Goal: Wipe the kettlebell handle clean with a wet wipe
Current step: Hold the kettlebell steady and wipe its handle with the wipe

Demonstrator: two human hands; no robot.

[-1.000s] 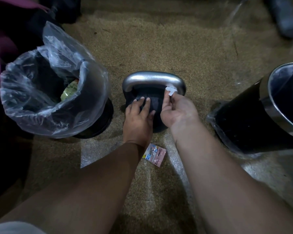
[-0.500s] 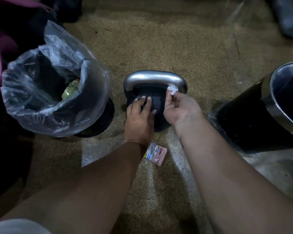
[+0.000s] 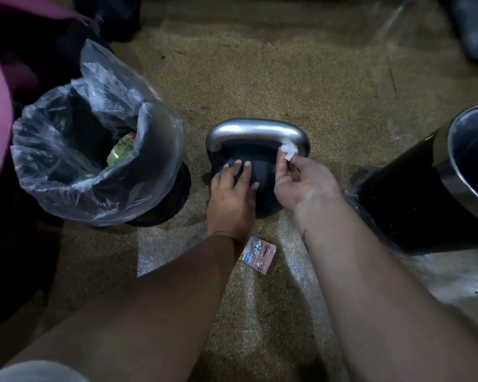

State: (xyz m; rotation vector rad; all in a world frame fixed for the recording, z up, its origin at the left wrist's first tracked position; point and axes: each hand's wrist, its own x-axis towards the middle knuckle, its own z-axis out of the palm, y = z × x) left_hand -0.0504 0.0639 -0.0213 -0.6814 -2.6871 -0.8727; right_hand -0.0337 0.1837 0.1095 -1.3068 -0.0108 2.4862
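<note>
Wiping step is being done. The kettlebell (image 3: 262, 172) is standing on the floor (image 3: 260, 73) between 2 bins, w/ its silver handle (image 3: 254, 130) on top. It is being steadied by the left hand (image 3: 232, 194), which is lying flat on the black ball part, fingers nearly straight, nothing held. A tiny scrunched wet wipe (image 3: 289, 150) is being pinched by the thumb & fingers of the right hand (image 3: 304, 186) and pressed on the handle's right bend.

Next, prob., the wipe needs to be slid left along the bar, w/ the pinch kept tight.

The handle's far side & underside are being hidden. The pink wipes packet (image 3: 260, 256) is being partly covered by the left wrist; its print is too blurry to be read. The black bin (image 3: 414, 194) at right is being cut off. Sth green is lying in the bag-lined bin (image 3: 155, 150); what it is can't be told.
</note>
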